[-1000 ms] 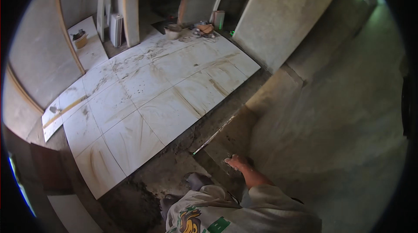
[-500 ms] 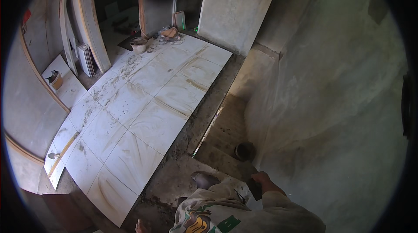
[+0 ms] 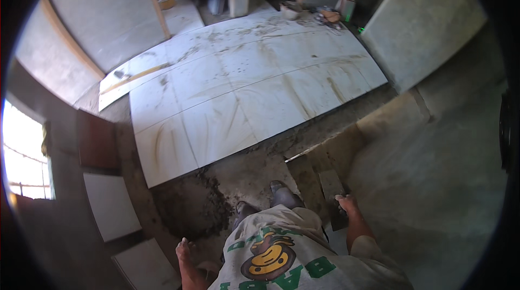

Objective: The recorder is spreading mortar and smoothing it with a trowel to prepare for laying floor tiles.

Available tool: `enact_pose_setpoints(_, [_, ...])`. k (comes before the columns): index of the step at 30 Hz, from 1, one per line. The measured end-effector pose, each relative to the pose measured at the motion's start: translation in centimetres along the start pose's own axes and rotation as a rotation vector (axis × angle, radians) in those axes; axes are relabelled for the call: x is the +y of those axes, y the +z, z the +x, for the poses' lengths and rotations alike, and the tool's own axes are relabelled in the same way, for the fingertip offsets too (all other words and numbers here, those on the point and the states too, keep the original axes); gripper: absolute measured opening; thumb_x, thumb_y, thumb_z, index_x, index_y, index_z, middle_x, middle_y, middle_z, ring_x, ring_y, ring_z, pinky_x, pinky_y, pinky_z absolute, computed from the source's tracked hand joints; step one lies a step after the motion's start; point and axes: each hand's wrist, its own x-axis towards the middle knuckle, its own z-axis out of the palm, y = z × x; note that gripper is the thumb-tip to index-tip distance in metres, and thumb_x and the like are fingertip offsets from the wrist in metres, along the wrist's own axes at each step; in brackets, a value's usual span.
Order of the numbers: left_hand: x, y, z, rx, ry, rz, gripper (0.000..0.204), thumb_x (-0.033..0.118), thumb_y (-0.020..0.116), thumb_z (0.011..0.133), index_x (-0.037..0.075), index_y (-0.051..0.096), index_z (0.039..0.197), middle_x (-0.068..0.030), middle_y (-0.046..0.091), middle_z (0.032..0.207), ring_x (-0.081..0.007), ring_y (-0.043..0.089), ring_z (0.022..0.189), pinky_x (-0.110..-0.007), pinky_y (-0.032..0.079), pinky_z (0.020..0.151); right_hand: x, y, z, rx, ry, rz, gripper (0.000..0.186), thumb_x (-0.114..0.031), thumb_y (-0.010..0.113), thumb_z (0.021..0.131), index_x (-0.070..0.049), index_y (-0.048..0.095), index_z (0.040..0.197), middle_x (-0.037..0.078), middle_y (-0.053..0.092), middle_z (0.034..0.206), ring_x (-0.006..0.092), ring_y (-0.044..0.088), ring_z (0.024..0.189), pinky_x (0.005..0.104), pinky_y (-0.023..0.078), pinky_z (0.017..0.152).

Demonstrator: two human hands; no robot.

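Observation:
My right hand [image 3: 347, 204] is closed around the handle of a flat grey trowel [image 3: 331, 186]. Its blade lies over the wet grey mortar bed [image 3: 311, 168], beside the wall. My left hand [image 3: 184, 248] hangs at my side at the lower left, above a dark heap of mortar [image 3: 189, 209]. Its fingers are too blurred to read, and I see nothing clearly in it. My two shoes [image 3: 284, 195] stand on the bare screed just in front of the laid white floor tiles [image 3: 238, 89].
Loose white tiles [image 3: 111, 203] lie on the left, and a second loose tile [image 3: 146, 265] lies nearer me. A bowl [image 3: 290, 11] and small clutter sit at the far edge of the tiling. The grey wall [image 3: 449, 144] is on the right, a bright window [image 3: 21, 154] on the left.
The view has swung back to the left. My right hand now grips the trowel over the mortar bed, and my left hand has come into view at the lower left.

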Motion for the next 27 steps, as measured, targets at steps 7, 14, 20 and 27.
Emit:
enact_pose_setpoints(7, [-5.2,-0.1,-6.6,0.049,-0.204,-0.241,0.056,0.031,0.058,0.089,-0.010,0.041,0.123,-0.0178,0.056,0.103,-0.0277,0.061,0.086,-0.038,0.055,0.069,-7.4,0.3,-2.0,-0.092,-0.093,0.063,0.050,-0.034,0.067,0.078,0.007,0.058,0.105,0.014,0.063,0.072,0.0201,0.062,0.056,0.0334,0.049,0.046])
enact_pose_setpoints(14, [-9.6,-1.7,-10.2,0.149,-0.225,-0.382,0.054,0.025,0.055,0.091,-0.011,0.037,0.127,-0.0205,0.050,0.113,-0.0313,0.057,0.098,-0.043,0.053,0.076,-10.8,1.0,-3.8,-0.075,-0.191,-0.076,0.047,-0.031,0.066,0.079,0.008,0.058,0.103,0.016,0.065,0.072,0.0217,0.063,0.054,0.0340,0.049,0.046])
enact_pose_setpoints(20, [-9.6,-1.8,-10.3,0.202,-0.228,-0.425,0.052,0.025,0.056,0.091,-0.011,0.039,0.125,-0.0203,0.051,0.113,-0.0325,0.057,0.098,-0.043,0.053,0.075,-8.9,1.8,-1.9,-0.106,-0.210,-0.153,0.051,-0.032,0.066,0.078,0.011,0.057,0.104,0.018,0.064,0.073,0.0244,0.063,0.056,0.0364,0.049,0.047])
enact_pose_setpoints(27, [-9.2,-1.5,-8.9,0.162,-0.204,-0.431,0.053,0.026,0.058,0.090,-0.012,0.040,0.122,-0.0202,0.054,0.106,-0.0300,0.061,0.091,-0.039,0.055,0.072,-5.0,2.4,2.0,-0.014,-0.299,-0.192,0.057,-0.033,0.065,0.078,0.012,0.054,0.110,0.020,0.064,0.075,0.0250,0.063,0.057,0.0372,0.049,0.049])
